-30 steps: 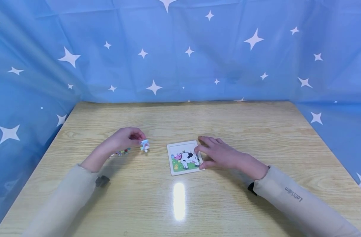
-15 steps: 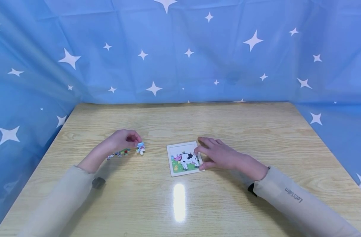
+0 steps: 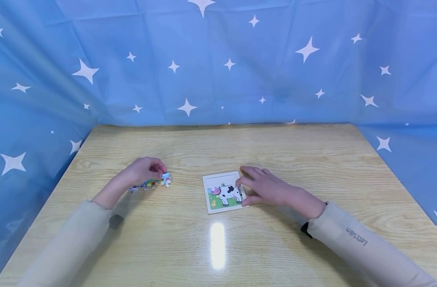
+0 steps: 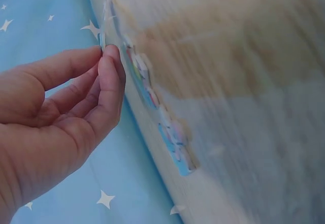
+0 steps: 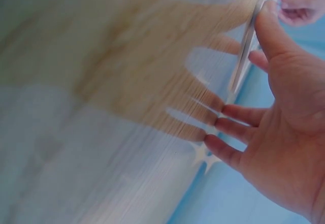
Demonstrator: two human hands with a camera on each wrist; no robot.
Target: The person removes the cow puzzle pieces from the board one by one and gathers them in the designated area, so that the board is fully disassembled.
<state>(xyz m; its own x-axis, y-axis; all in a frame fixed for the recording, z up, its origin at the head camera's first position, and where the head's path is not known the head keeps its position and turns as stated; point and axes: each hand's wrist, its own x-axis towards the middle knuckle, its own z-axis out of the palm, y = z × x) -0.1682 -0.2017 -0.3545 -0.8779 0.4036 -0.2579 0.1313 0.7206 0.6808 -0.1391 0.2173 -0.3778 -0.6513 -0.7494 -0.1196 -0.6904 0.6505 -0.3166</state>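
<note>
Puzzle (image 3: pixel 223 193), square, pale-framed, cow-printed, lay against the loosely spread right hand (image 3: pixel 264 186), rightward of the left hand (image 3: pixel 145 169), which pinched a light-blue jigsaw piece (image 3: pixel 166 180).

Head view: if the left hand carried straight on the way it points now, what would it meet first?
Most likely the cow puzzle tray: the left hand, pinching a puzzle piece, points roughly towards it. Height above the tabletop is unclear, so that might be touched first.

Left grip (image 3: pixel 145 170) in pinch; right grip (image 3: pixel 264 188) outspread
</note>
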